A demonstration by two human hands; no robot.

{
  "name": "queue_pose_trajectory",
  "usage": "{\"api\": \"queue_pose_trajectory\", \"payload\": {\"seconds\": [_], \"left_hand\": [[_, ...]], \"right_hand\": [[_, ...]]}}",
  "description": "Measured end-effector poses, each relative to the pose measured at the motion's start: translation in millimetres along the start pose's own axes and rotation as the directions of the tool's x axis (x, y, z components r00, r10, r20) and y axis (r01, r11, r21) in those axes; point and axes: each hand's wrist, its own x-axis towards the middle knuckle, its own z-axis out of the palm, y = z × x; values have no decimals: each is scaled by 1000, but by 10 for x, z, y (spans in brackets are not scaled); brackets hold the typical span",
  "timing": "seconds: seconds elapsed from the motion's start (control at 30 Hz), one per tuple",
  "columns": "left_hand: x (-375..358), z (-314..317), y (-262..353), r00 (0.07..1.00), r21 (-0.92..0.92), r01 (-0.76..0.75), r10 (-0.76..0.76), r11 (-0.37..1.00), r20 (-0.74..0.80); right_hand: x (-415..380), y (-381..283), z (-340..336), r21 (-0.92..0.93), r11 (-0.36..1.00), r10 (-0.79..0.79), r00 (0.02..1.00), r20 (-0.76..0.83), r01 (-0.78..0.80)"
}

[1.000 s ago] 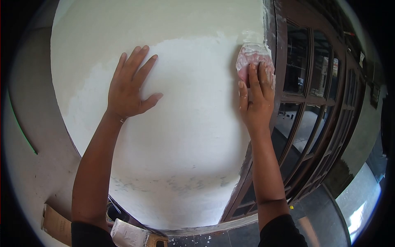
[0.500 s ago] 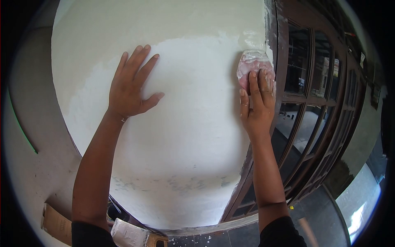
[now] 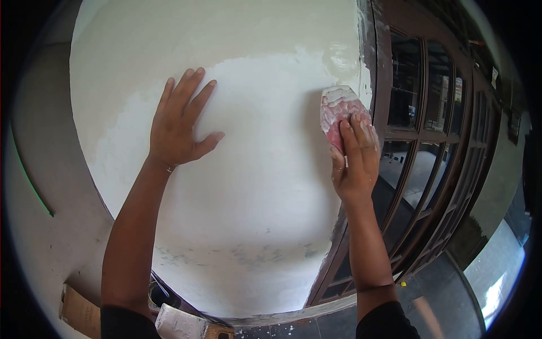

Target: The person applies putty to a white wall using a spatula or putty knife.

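Note:
My left hand (image 3: 182, 127) rests flat against the wall (image 3: 259, 147), its fingers spread and nothing in it. White putty coats the wall's middle, while the upper part is a duller beige. Close to the wall's right edge, my right hand (image 3: 359, 164) grips a pink putty scraper (image 3: 342, 116) smeared with white putty. Its broad end points up and lies at the wall surface; my fingers press on its face and cover its lower part. Above it is a wet, shiny patch of putty (image 3: 341, 59).
A dark brown wooden door (image 3: 420, 133) with glass panes stands right beside the wall. Low at the left are a cardboard box (image 3: 82, 311) and a putty-smeared white slab-like object (image 3: 180, 323). Grey floor tiles (image 3: 339, 325) carry white spatters.
My right hand and the scraper have slid down the wall, and the scraper has tilted leftward. The left hand stays in place on the wall.

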Motion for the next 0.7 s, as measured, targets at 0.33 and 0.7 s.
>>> {"api": "queue_pose_trajectory", "payload": {"seconds": [0.33,0.7], "left_hand": [[-4,-11,5,1000,-33,26,-27,999,-9],[-15,-2,-5,999,-35,36,-35,999,14]], "right_hand": [[1067,921,-20,897,126,701,678,222,-424],[911,1049,113,854,214,717,670,193,-474]]}}
